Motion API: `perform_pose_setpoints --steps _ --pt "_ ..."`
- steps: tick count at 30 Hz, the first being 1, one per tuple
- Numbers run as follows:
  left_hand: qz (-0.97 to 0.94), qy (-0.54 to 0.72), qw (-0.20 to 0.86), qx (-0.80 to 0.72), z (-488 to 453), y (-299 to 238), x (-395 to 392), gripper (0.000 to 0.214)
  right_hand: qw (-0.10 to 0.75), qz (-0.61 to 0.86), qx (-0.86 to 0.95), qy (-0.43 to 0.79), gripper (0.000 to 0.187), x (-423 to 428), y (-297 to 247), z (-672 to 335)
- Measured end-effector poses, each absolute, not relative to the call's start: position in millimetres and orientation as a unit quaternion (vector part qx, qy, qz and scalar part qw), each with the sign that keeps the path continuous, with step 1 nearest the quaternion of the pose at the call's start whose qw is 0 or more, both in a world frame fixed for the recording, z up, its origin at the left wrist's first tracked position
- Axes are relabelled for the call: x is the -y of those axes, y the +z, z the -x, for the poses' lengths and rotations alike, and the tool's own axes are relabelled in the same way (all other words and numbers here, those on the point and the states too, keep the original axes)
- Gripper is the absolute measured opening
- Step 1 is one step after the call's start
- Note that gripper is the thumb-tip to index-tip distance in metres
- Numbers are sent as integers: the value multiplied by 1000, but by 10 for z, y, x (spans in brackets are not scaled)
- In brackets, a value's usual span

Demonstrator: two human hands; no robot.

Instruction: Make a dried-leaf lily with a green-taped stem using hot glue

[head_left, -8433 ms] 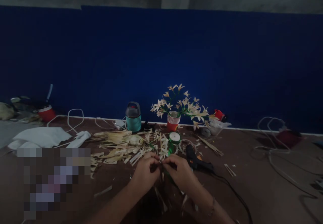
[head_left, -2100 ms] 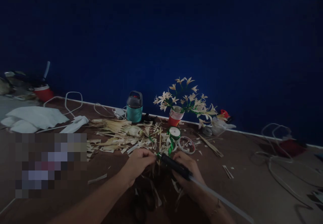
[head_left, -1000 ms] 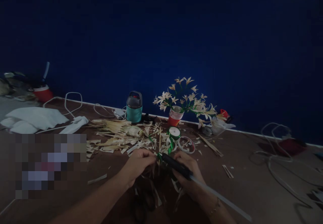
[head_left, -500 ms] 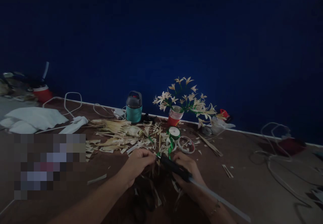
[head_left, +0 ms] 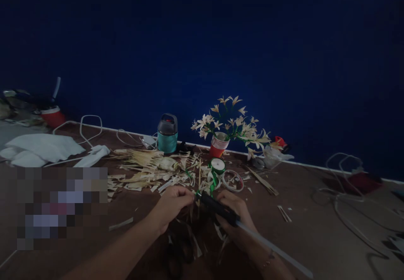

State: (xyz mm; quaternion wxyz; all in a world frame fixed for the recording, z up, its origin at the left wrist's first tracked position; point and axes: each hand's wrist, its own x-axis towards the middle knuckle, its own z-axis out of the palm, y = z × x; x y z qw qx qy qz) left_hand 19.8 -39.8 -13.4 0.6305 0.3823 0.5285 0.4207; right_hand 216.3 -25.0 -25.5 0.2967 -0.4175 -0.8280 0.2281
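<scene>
My right hand is wrapped round a black glue gun with a pale glue stick trailing back toward me. Its nozzle points left at a small green-wrapped piece pinched in my left hand. Both hands hover low over the brown surface, just in front of a roll of green ribbon and a heap of dried straw strips.
A red paper cup of pale handmade flowers stands at the back beside a teal jar. White cloths and a red tub lie left. Loose cables coil on the right. A tape ring lies near the ribbon.
Earlier both hands worked a small piece together and the glue gun lay to the right. Now my right hand holds the gun; over the last second almost nothing has shifted.
</scene>
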Motion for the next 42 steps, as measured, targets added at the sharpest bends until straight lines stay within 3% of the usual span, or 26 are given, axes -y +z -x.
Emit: perform_pose_setpoints --steps 17,23,42 --pt "-375 415 639 -528 -202 -112 403 11 310 400 835 218 21 240 -279 -2167" --pt "-380 423 634 -524 -201 -117 404 14 322 412 821 228 13 240 -283 -2171" --pt "-371 421 653 -509 -198 -136 405 13 303 398 835 228 20 251 -248 -2171"
